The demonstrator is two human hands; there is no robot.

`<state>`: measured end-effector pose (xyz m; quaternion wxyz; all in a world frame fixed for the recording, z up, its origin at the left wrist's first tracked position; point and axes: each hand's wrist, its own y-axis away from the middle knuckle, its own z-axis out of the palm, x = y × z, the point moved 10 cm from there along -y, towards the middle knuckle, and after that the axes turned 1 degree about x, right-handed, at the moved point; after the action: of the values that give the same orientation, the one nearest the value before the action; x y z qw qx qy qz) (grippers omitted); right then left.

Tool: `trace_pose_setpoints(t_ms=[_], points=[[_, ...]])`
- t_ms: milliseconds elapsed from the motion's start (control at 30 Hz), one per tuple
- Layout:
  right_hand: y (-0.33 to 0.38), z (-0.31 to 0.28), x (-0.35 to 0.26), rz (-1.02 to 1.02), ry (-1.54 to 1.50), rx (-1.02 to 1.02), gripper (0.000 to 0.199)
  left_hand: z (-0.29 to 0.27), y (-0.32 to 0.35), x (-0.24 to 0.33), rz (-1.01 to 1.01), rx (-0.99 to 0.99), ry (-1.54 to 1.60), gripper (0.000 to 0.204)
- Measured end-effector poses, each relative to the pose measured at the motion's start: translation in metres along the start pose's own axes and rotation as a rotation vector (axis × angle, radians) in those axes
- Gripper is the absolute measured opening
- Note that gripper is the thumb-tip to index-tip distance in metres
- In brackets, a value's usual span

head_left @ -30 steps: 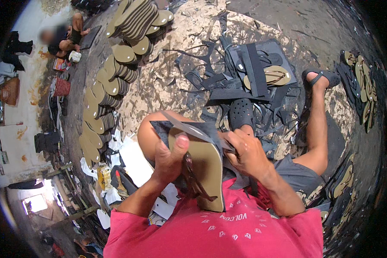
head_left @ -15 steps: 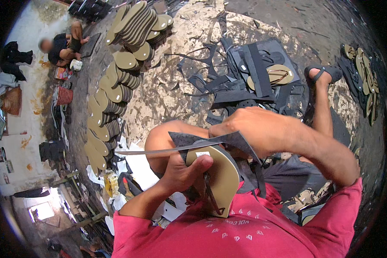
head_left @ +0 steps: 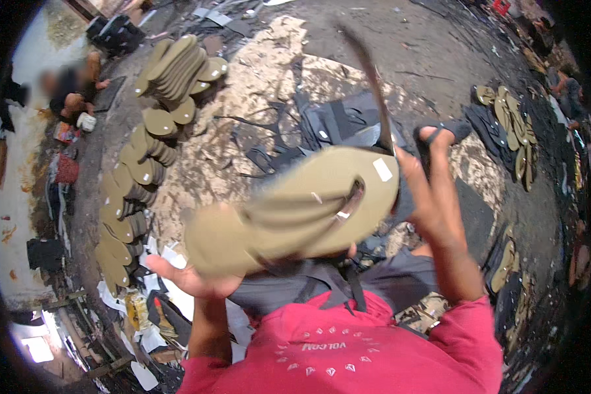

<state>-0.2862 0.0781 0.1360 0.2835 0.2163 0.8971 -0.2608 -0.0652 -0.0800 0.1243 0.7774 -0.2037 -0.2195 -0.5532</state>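
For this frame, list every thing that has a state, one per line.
Olive sandal sole: held up sideways, motion-blurred.
Dark strap: pulled upward, taut, through the sole.
Left hand: under the sole's heel end, supporting it.
Right hand: raised by the toe end, at the strap.
Sole stacks: overlapping rows on the floor.

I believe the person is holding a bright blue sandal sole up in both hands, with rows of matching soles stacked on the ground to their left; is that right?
Not quite: the sandal sole is olive-tan, not bright blue. The head view shows the left hand under its heel end and the right hand at its toe end, with rows of matching soles stacked on the ground to the person's left.
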Motion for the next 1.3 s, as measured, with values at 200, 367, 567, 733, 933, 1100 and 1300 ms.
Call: trace_pose_setpoints(t_ms=[200, 367, 567, 733, 933, 1100, 1300], points=[[0.071, 0.091, -0.01, 0.195, -0.305, -0.195, 0.033, -0.056, -0.007, -0.079, 0.164, 0.559, -0.079, 0.057], [0.12, 0.103, 0.0, 0.351, -0.435, -0.189, 0.033, -0.073, 0.0, -0.095, 0.123, 0.632, -0.085, 0.053], [0.153, 0.107, 0.011, 0.429, -0.145, -0.221, 0.04, -0.097, 0.023, -0.115, 0.025, 0.671, 0.127, 0.046], [0.117, 0.12, -0.005, 0.255, -0.049, -0.368, 0.037, -0.112, 0.044, -0.111, -0.029, 0.725, 0.052, 0.042], [0.056, 0.118, -0.035, 0.174, -0.157, -0.355, 0.034, -0.096, 0.045, -0.097, -0.028, 0.688, -0.246, 0.045], [0.034, 0.125, -0.048, 0.097, -0.323, -0.56, 0.03, -0.097, 0.049, -0.096, -0.044, 0.68, -0.29, 0.057], [0.017, 0.163, -0.05, 0.034, -0.213, -0.522, 0.027, -0.108, 0.058, -0.097, -0.046, 0.645, -0.144, 0.052]])
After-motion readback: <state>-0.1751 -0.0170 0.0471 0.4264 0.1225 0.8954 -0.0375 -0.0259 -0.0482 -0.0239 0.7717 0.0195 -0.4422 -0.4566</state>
